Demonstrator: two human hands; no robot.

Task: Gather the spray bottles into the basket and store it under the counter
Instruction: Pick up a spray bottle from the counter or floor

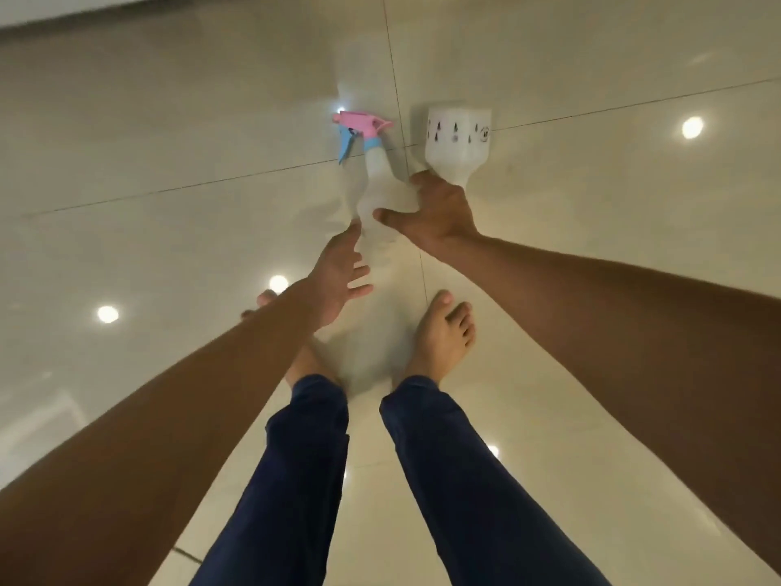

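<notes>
On the glossy tiled floor (169, 120), ahead of two bare feet, a clear spray bottle (374, 179) with pink-and-blue trigger head stands upright. Just beside it, the right hand (435, 213) holds a white bottle (458, 139) upside down by its neck, grip pinching it. The left hand (338, 277) hovers near the clear bottle's base, fingers spread.

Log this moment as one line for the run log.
left hand open, reaching | right hand on white bottle neck | spray bottle on floor | basket unseen
</notes>
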